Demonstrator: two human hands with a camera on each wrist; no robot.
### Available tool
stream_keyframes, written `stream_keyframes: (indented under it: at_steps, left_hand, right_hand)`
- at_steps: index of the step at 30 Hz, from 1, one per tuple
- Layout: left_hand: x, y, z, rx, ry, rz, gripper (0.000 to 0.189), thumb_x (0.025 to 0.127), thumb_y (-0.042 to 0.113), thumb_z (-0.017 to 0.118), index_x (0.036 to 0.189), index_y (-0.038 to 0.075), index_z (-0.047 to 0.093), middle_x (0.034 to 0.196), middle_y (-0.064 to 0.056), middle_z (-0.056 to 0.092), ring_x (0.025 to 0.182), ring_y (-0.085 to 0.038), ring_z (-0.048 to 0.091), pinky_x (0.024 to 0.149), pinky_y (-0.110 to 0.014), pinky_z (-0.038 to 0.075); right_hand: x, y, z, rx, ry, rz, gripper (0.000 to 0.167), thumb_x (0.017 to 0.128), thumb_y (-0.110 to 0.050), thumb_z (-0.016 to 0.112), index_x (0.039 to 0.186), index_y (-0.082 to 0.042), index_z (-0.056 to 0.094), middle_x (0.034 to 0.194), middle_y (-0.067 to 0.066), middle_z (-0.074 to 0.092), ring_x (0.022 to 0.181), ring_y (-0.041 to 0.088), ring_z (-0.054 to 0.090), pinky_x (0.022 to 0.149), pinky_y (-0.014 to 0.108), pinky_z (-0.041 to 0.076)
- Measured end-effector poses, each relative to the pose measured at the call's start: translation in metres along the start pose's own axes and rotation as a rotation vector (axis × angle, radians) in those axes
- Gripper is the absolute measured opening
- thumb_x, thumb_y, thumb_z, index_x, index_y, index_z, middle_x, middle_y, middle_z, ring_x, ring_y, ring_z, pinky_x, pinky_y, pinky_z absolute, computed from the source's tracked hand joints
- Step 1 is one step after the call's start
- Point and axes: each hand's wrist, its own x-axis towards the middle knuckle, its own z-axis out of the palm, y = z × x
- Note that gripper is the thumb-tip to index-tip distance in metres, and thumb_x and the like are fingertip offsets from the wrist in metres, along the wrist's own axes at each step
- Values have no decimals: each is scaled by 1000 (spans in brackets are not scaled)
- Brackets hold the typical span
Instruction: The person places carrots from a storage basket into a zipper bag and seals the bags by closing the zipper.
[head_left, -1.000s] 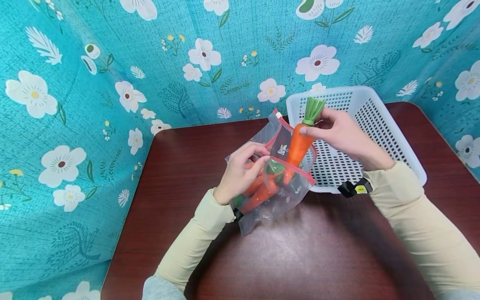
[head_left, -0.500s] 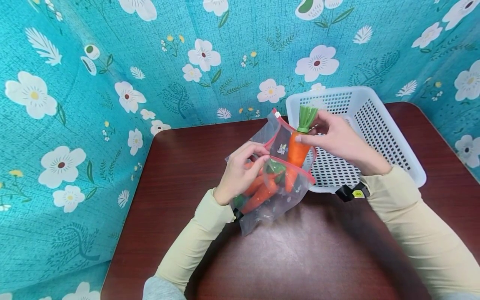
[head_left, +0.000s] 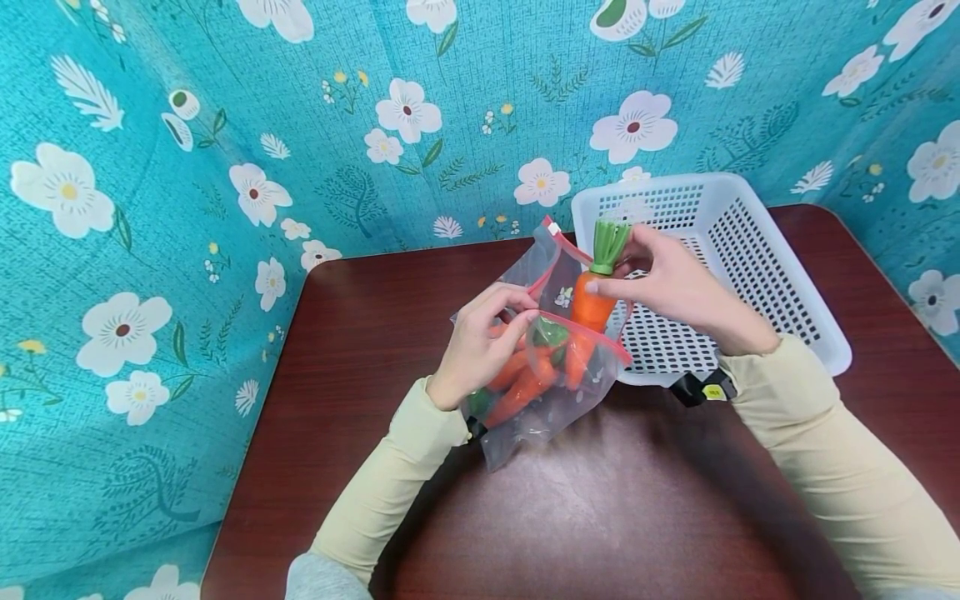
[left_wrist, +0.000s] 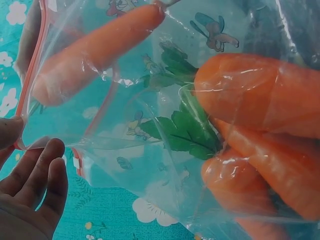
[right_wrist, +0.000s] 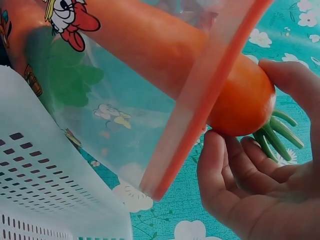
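Observation:
My right hand [head_left: 667,283] pinches a carrot [head_left: 592,300] near its green stem end. The carrot's tip and lower body are inside a clear zip bag [head_left: 525,442] with a red zip edge and cartoon prints; its top sticks out of the mouth. With thumb and fingertips, my left hand [head_left: 483,342] pinches the bag's edge and the mouth stands wide. Several other carrots [left_wrist: 260,95] with green leaves [left_wrist: 185,130] lie inside the bag. In the right wrist view, fingers and thumb close around the carrot's orange shoulder [right_wrist: 250,100], beside the green stems.
A light blue plastic basket [head_left: 795,275] with perforated walls stands just right of the bag, under my right forearm. The dark red-brown table [head_left: 375,308] carries both. A turquoise flowered cloth [head_left: 450,108] hangs behind and at the left.
My right hand has moved down and to the left with the carrot, which now sits deeper in the bag. The left hand keeps its place on the bag's edge.

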Motion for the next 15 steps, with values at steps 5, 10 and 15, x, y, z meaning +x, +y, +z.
stream_keyframes:
  at_steps: [5,10,15]
  left_hand:
    - [1,0,1,2,7,26,9,90,9,67,98,5,66,97,-5,65,89,-12,60,74,-27,56]
    - [2,-1,2,15,29,68,8,93,9,63,99,4,64,97,-6,65,90,-13,61,80,-24,53]
    - [3,0,3,8,39,92,9,94,9,62,100,2,62,97,-8,64,90,-14,61,82,-23,53]
  right_hand:
    - [-2,-2,-1,-12,-11,2,42,83,-28,76,114,-8,55,97,8,67,83,14,62,65,24,51]
    - [-3,-3,-3,-68,67,9,39,85,-39,72,112,-12,64,97,5,66,82,13,59,63,23,48]
    - [-1,0,-5,-110,133,-10,35,89,-42,67,106,-11,67,96,5,67,83,14,56,67,20,44]
